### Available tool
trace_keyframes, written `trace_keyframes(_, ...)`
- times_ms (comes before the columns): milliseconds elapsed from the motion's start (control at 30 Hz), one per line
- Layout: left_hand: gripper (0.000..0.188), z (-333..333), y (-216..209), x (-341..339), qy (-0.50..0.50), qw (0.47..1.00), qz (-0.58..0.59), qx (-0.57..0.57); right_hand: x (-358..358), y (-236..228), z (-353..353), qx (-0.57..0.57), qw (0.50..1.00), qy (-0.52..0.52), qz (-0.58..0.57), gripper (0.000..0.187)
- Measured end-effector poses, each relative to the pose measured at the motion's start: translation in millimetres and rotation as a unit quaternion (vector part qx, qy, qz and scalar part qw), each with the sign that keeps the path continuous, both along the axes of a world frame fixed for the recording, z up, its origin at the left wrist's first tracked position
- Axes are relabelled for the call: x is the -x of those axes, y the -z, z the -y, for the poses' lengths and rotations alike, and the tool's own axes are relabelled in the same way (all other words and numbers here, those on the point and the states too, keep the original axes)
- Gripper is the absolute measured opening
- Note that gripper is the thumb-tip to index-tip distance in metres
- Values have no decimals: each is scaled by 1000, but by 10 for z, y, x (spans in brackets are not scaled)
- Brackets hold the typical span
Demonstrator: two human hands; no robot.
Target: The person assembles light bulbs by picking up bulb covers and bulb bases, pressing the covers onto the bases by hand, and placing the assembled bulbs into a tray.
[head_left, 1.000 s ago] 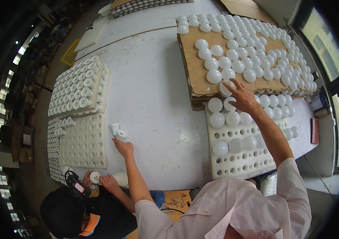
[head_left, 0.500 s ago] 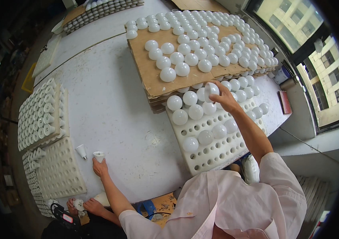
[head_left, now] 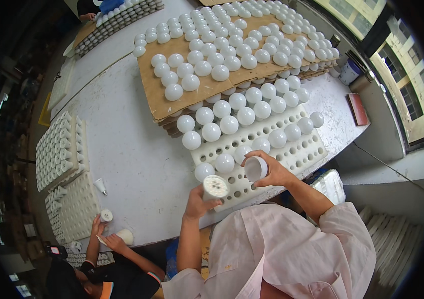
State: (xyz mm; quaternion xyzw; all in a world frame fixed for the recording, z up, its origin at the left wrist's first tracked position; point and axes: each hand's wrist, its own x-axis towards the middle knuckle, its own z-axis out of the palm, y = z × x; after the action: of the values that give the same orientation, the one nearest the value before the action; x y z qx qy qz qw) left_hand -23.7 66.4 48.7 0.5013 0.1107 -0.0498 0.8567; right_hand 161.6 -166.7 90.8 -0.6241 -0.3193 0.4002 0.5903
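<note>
My left hand (head_left: 196, 203) grips a white bulb base (head_left: 216, 186) with its round LED board facing up. Just to its right, my right hand (head_left: 274, 172) pinches a white bulb cover (head_left: 255, 169), its hollow opening turned toward the base. A small gap separates the two parts. Both are held over the near edge of a white foam tray (head_left: 315, 150) with round holes. Rows of domed white bulbs (head_left: 225, 163) stand in that tray. One loose bulb base (head_left: 100, 186) lies on the table to the left.
Stacked cardboard sheets (head_left: 148, 92) carry many white domes behind the tray. At left stand a holed foam tray (head_left: 80, 204) and a stack of bulb bases (head_left: 55, 152). A co-worker's hand (head_left: 97, 226) holds a bulb base at lower left. A red box (head_left: 357, 109) lies by the window.
My left hand has brought the bulb base from the left of the table to my front. My right hand has come down and nearer with the bulb cover. The co-worker has leaned into view.
</note>
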Motion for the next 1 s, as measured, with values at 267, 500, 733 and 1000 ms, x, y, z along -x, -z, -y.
trace_keyframes(267,55,543,-304,-470,115,987,10,-112,-16,-51,367,-54,992,-36,110,83)
trace_keyframes(500,48,727,-265,-490,113,982,-17,-152,-52,-20,481,-22,989,-78,127,79)
trace_keyframes(733,43,831,-383,-525,115,960,-42,-252,-29,-83,443,34,960,-140,239,84)
trace_keyframes(1000,38,821,-367,-495,125,957,-55,-257,29,-3,326,7,953,-165,255,77)
